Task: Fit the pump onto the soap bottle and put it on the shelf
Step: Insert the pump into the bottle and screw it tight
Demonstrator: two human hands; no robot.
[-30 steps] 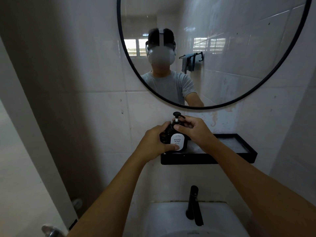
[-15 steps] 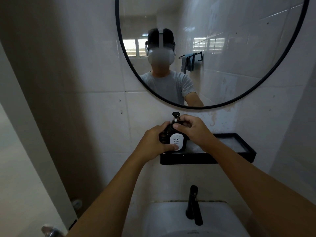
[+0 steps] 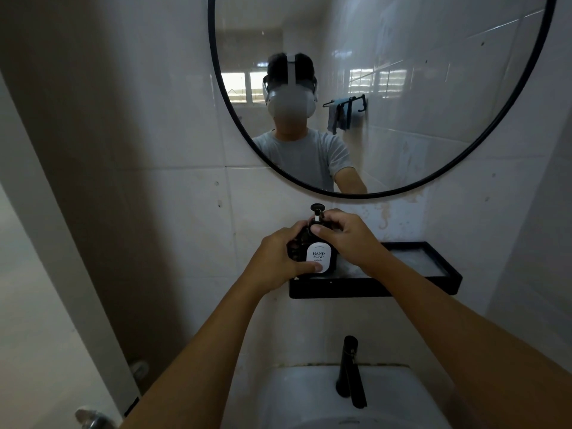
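At frame centre, the left hand [image 3: 278, 261] wraps the dark glossy soap bottle with its white arched label [image 3: 318, 257] while the right hand [image 3: 349, 236] pinches its black pump [image 3: 317, 212], the bottle standing at the left end of the matte black wall shelf [image 3: 433, 275], under a round black-framed mirror [image 3: 464, 168] on white tiles above a white basin [image 3: 309, 397].

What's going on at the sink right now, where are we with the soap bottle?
A person stands at a bathroom mirror holding a dark hand soap bottle at the left end of the black wall shelf. The left hand grips the bottle's body, thumb on the label. The right hand pinches the neck below the pump, which sits upright in the bottle. Whether it is fully tightened, I can't tell. Neither hand has let go.
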